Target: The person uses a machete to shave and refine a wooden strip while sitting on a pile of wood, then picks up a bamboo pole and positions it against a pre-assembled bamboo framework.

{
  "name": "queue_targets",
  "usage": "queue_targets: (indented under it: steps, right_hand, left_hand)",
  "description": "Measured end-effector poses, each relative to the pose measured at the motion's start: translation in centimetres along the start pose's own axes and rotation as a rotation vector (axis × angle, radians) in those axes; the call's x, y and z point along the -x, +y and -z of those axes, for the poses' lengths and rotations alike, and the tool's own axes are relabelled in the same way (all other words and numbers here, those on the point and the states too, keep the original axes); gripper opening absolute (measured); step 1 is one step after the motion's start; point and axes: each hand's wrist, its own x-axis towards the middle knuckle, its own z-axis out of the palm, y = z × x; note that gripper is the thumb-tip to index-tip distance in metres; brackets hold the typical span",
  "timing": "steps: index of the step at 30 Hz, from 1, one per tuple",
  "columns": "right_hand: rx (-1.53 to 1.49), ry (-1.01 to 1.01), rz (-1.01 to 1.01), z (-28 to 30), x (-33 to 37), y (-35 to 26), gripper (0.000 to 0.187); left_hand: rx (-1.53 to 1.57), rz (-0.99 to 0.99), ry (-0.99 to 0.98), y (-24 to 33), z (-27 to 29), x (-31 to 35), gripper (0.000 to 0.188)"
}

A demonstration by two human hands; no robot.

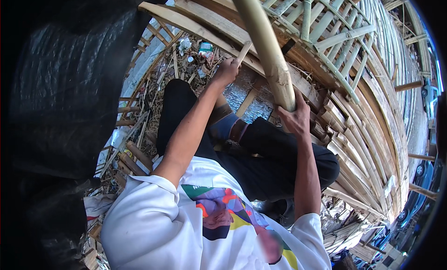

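My right hand [296, 115] is closed around the near end of a thick, pale bamboo pole [267, 42]. The pole slants up and away past the top edge of the view. To its left, my left hand [226, 70] is wrapped round a short, light-coloured wooden stick [244, 51]. One end of the stick sticks out beyond the fist; whether it is part of a tool, I cannot tell. A gap separates the stick from the pole. Below the hands are my bent legs in black trousers [260, 163].
Long wooden boards [200, 30] run across the far side. At the far right lies a bamboo lattice frame [333, 37], with stacked split bamboo strips [372, 149] curving down beside it. Shavings and litter [191, 56] cover the ground at left, near a dark sheet [70, 107].
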Motion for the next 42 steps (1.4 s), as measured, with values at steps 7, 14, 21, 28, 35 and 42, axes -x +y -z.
queue_targets:
  steps: [7,14,21,28,35,42]
  right_hand:
    - [0.117,-0.068,-0.058,-0.1,-1.5,1.5,0.07]
    - [-0.031,0.033,0.018,0.4,-1.3,-1.1,0.07]
    - [0.176,-0.017,-0.028,0.1,-1.2,-0.4,0.069]
    - [-0.064,0.113,0.086,0.4,-0.9,-1.7,0.068]
    - [0.072,0.012,-0.004,-0.2,-1.2,-0.7,0.069]
    - [-0.021,-0.025,-0.043,-0.4,-0.6,-0.1,0.071]
  left_hand:
    - [-0.133,-0.073,0.06,-0.9,0.9,-0.9,0.038]
    - [-0.142,-0.026,-0.012,-1.2,1.3,-1.6,0.037]
    - [-0.165,-0.077,0.035,-1.8,1.3,-1.7,0.036]
    - [-0.238,-0.079,0.016,-0.2,1.1,-1.2,0.038]
    - [-0.218,-0.059,0.036,-0.4,1.1,-1.0,0.039]
    - [-0.237,-0.065,0.017,-0.3,1.0,-1.3,0.037]
